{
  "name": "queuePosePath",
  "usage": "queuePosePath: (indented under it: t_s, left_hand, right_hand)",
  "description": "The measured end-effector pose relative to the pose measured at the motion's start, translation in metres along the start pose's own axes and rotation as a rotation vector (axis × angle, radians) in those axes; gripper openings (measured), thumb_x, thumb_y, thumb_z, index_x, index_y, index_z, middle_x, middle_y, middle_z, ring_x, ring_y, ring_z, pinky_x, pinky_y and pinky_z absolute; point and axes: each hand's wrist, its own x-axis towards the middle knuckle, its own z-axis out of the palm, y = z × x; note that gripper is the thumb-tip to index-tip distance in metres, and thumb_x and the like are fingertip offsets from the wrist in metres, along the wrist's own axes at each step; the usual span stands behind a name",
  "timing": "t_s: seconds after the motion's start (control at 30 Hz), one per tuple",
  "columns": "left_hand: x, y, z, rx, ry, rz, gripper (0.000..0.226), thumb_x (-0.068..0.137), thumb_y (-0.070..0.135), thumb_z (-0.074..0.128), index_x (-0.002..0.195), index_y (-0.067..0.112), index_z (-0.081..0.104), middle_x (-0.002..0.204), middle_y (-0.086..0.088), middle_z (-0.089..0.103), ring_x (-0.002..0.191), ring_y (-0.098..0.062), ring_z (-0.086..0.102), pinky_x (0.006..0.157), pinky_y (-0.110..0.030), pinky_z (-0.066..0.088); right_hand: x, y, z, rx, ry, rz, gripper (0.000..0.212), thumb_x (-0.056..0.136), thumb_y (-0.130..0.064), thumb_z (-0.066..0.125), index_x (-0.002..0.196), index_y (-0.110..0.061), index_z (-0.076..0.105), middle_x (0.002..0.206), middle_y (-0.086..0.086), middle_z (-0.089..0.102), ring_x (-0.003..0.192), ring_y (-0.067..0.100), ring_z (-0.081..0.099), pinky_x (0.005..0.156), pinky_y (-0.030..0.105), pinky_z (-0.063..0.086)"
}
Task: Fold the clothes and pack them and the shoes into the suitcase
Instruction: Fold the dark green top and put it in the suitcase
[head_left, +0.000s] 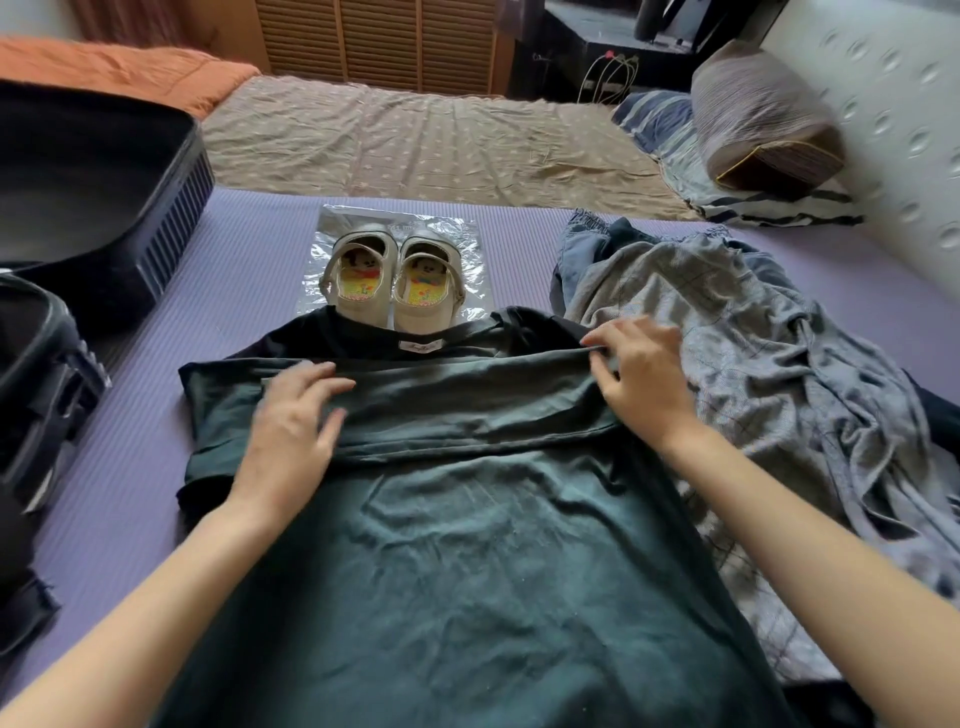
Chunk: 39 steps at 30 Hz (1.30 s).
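Note:
A dark green T-shirt (467, 545) lies flat on the purple mat in front of me, a sleeve folded across its chest. My left hand (291, 421) rests flat on the folded part, fingers spread. My right hand (639, 374) pinches the fold's edge at the shirt's right shoulder. A pair of beige shoes (395, 280) with cartoon insoles stands on a clear plastic bag (467, 244) just beyond the collar. The open black suitcase (171, 228) sits at the far left.
A crumpled grey checked garment (753, 364) with blue cloth under it is heaped at the right. The purple mat (249, 244) covers the near bed. A beige sheet (415, 140), pillows (763, 124) and an orange blanket (119, 67) lie beyond.

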Motion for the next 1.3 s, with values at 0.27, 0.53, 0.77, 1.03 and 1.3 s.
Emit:
queuePosePath:
  t_s: [0.27, 0.53, 0.77, 1.03, 1.3]
  left_hand:
    - [-0.012, 0.001, 0.013, 0.35, -0.49, -0.151, 0.064, 0.098, 0.052, 0.023, 0.149, 0.028, -0.007, 0.157, -0.003, -0.016, 0.145, -0.019, -0.016, 0.117, -0.04, -0.004]
    - [-0.015, -0.009, 0.006, 0.36, -0.468, -0.247, 0.071, 0.093, 0.062, 0.021, 0.149, 0.029, -0.008, 0.156, -0.006, -0.021, 0.143, -0.019, -0.022, 0.116, -0.041, -0.007]
    - [0.011, -0.02, -0.016, 0.056, -0.024, -0.309, 0.046, 0.093, 0.018, 0.055, 0.136, 0.005, 0.047, 0.131, -0.024, 0.05, 0.124, -0.039, 0.043, 0.108, -0.042, 0.029]
    - [0.029, -0.03, -0.023, -0.067, 0.107, -0.316, 0.022, 0.078, 0.003, 0.071, 0.099, 0.008, 0.07, 0.1, -0.012, 0.069, 0.096, -0.028, 0.063, 0.092, -0.037, 0.047]
    - [0.037, -0.04, -0.019, -0.084, 0.162, -0.416, 0.025, 0.082, 0.002, 0.065, 0.106, 0.007, 0.066, 0.107, -0.02, 0.061, 0.105, -0.036, 0.054, 0.097, -0.04, 0.04]
  right_hand:
    - [-0.02, -0.006, 0.02, -0.272, -0.718, 0.084, 0.085, 0.077, -0.072, -0.014, 0.151, -0.032, -0.007, 0.159, -0.008, -0.013, 0.145, 0.008, -0.014, 0.115, 0.038, -0.016]
    - [-0.02, -0.016, 0.019, -0.296, -0.708, 0.077, 0.069, 0.093, -0.062, 0.008, 0.151, -0.029, -0.008, 0.159, -0.003, -0.011, 0.146, 0.013, -0.012, 0.117, 0.039, -0.014]
    - [-0.019, -0.021, 0.019, -0.336, -0.703, 0.087, 0.071, 0.093, -0.065, 0.005, 0.152, -0.027, -0.008, 0.16, -0.001, -0.012, 0.146, 0.015, -0.014, 0.117, 0.041, -0.015]
    - [-0.018, -0.081, 0.032, -0.087, -0.65, -0.04, 0.065, 0.096, -0.059, 0.015, 0.152, -0.029, 0.001, 0.16, -0.004, -0.01, 0.146, 0.012, -0.012, 0.116, 0.036, -0.014]
    - [-0.022, -0.095, 0.058, 0.006, -0.706, 0.02, 0.063, 0.099, -0.054, 0.02, 0.152, -0.029, -0.003, 0.159, -0.003, -0.013, 0.145, 0.013, -0.016, 0.116, 0.035, -0.013]
